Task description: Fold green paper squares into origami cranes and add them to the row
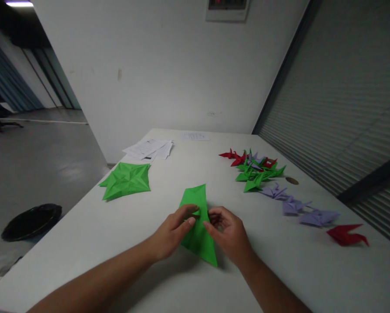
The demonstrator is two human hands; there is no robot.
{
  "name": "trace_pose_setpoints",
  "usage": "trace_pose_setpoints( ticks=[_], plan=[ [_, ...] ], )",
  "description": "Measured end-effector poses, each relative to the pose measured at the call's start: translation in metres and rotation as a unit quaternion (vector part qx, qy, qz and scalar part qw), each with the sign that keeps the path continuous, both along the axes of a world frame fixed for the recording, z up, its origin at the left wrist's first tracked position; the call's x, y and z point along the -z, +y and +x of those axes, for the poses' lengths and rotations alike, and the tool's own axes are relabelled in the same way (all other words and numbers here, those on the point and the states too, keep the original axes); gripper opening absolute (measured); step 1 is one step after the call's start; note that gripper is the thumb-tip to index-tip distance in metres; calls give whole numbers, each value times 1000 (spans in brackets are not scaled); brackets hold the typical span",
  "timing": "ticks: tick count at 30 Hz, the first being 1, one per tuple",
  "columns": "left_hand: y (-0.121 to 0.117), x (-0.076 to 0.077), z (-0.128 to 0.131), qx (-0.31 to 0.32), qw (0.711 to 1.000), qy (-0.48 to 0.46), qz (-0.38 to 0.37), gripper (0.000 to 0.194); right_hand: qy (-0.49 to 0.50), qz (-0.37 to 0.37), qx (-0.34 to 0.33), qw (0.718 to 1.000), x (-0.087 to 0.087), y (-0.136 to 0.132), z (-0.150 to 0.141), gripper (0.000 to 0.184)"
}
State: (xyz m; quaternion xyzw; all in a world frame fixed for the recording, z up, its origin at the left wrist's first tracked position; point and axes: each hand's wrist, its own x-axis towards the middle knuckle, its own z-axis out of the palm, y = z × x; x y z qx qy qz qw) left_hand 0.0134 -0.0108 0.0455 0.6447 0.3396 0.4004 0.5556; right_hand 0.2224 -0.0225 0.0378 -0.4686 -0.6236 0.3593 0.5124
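Note:
A partly folded sheet of green origami paper (200, 241) is held between my two hands over the front middle of the white table. My left hand (173, 228) pinches a small folded flap on the paper's left side between thumb and fingers. On the opposite side, my right hand (227, 230) grips the right edge, its thumb on the near face and its fingers curled behind. The paper stands tilted, one pointed corner reaching down to the right. Creased green sheets (128, 179) lie spread out to the left, apart from my hands.
Red, green and purple folded paper cranes (255, 174) are grouped at the right, with purple cranes (319, 217) and a red crane (347, 234) trailing nearer. A round brown disc (292, 180) lies beside them. Printed papers (149, 149) rest at the back left. A black-lined bin (31, 221) stands on the floor.

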Motion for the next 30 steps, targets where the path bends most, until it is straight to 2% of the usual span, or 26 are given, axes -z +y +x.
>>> trace_pose_setpoints(
  ticks=[4,7,10,18,20,23,26,28,30],
  plan=[
    [-14,-9,5,39,996,-82,-18,42,-64,82,-27,994,-6,-11,-8,22],
    [-18,-11,6,40,989,-133,-43,43,-86,154,-86,981,-10,-15,-9,42],
    [-17,-10,7,-2,981,-174,-90,45,-103,191,-126,968,-13,-17,-7,53],
    [-3,-7,8,-109,963,-184,-165,27,-124,221,-184,950,-19,-20,-4,54],
    [0,-6,6,-140,957,-178,-184,29,-105,238,-165,951,-18,-19,-1,51],
    [6,-6,1,-174,947,-168,-213,34,-49,241,-81,966,-14,-14,8,37],
    [13,-5,-3,-184,939,-186,-223,40,6,177,4,984,-5,-4,16,24],
    [17,-3,-5,-176,935,-207,-230,43,36,110,44,992,3,4,19,31],
    [21,0,-7,-163,932,-218,-239,45,92,40,62,993,11,12,19,48]
  ],
)
